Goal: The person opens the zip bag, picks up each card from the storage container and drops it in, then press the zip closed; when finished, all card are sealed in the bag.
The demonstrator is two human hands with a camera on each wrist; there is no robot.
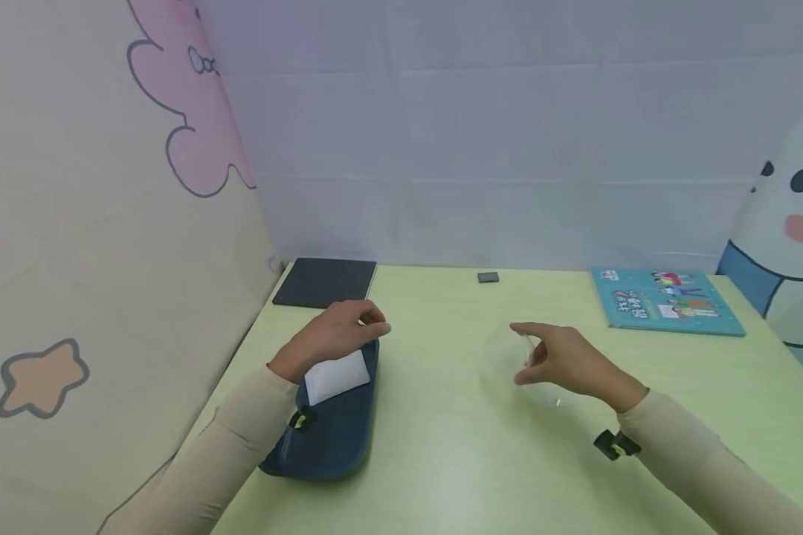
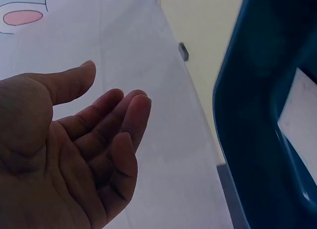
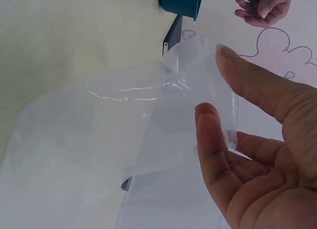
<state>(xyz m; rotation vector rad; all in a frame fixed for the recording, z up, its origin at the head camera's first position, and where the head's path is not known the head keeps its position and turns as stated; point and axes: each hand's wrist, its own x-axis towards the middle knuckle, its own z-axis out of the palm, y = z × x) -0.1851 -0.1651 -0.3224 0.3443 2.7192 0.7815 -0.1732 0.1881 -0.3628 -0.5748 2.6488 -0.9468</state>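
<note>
The right hand (image 1: pixel 571 362) pinched a clear, thin plastic bag (image 3: pixel 124 135) lightly between thumb and fingertips, above the pale green table (image 1: pixel 442 461). The left hand (image 1: pixel 334 336) hovered relaxed and empty over the dark blue oval tray (image 1: pixel 334 435). The slick film was likely to slip or collapse shut.

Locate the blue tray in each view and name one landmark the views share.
Head: blue tray lower left, under the left hand.
Left wrist: right edge, beside the open palm.
Right wrist: top centre.
Shared landmark: the green table.
</note>
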